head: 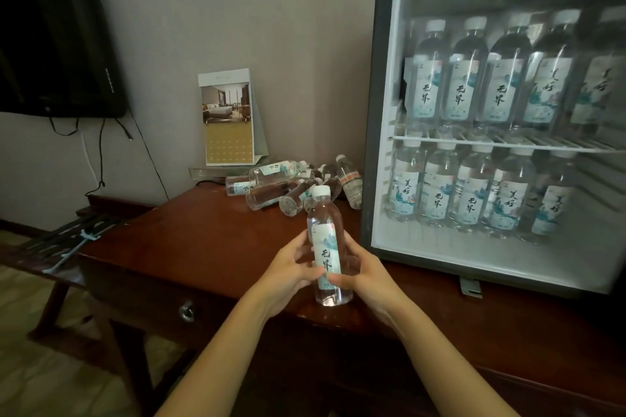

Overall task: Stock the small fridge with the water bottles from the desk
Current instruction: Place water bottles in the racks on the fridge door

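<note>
Fingers (pixel 299 245) of both hands curled round one bottle (pixel 327 254), held upright just above the near edge of the counter (pixel 203 237); left hand (pixel 291 271) on its left flank, right hand (pixel 369 269) on its right, thumbs meeting across the lower part of the label. Long axis near vertical, white cap up and leaning slightly away; base clear of the wood or just touching it, not to be told. Fridge (pixel 372 112) to the right of and beyond the bottle, standing on the same counter, interior facing the camera; right hand the nearer to it, so probably the carrying hand for the coming move, a rightward and forward pass with the bottle kept upright. Wire shelf (pixel 474 140) dividing two tiers, each with a front row of upright bottles set side by side; no plain gap visible in either row, room behind them hidden or blurred. Likely difficulty: finding a free slot without toppling a neighbour. Pile (pixel 271 186) of further bottles on their sides at the back of the counter, beyond the hands and just left of the fridge; hence stocking well advanced but unfinished. Behind the pile, a standing calendar (pixel 227 118); on the wall at far left, a dark screen (pixel 57 34).
</note>
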Available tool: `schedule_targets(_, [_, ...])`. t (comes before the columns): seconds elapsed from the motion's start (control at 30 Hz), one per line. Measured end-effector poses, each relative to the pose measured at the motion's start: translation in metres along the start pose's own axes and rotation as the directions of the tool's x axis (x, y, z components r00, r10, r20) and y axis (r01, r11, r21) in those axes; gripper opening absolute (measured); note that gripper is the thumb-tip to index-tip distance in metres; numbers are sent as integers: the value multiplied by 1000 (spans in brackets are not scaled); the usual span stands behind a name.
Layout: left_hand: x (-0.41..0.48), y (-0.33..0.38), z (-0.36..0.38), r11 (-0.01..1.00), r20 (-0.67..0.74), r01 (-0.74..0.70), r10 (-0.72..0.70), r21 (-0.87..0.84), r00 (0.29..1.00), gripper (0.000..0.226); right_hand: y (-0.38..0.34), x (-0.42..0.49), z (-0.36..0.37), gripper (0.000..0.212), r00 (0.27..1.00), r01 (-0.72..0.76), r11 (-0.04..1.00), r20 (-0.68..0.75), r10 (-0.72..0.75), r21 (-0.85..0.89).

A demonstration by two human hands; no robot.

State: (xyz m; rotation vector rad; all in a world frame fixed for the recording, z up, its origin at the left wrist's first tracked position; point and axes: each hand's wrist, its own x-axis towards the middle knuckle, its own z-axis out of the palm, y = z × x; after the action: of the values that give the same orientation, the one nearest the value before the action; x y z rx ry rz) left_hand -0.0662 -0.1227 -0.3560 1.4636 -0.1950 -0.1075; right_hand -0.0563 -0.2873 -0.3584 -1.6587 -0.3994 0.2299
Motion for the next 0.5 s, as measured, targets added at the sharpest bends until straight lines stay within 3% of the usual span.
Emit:
schedule_targets(0.3, [-13,36,59,978,77,-168,160,122,984,76,-34,-57,-35,87,968,210,971,-119,-223,-113])
schedule_targets(0.5, [-7,71,133,931,241,-341,303,133,922,80,-68,-115,-89,90,895,272,928,-286,-341,-255])
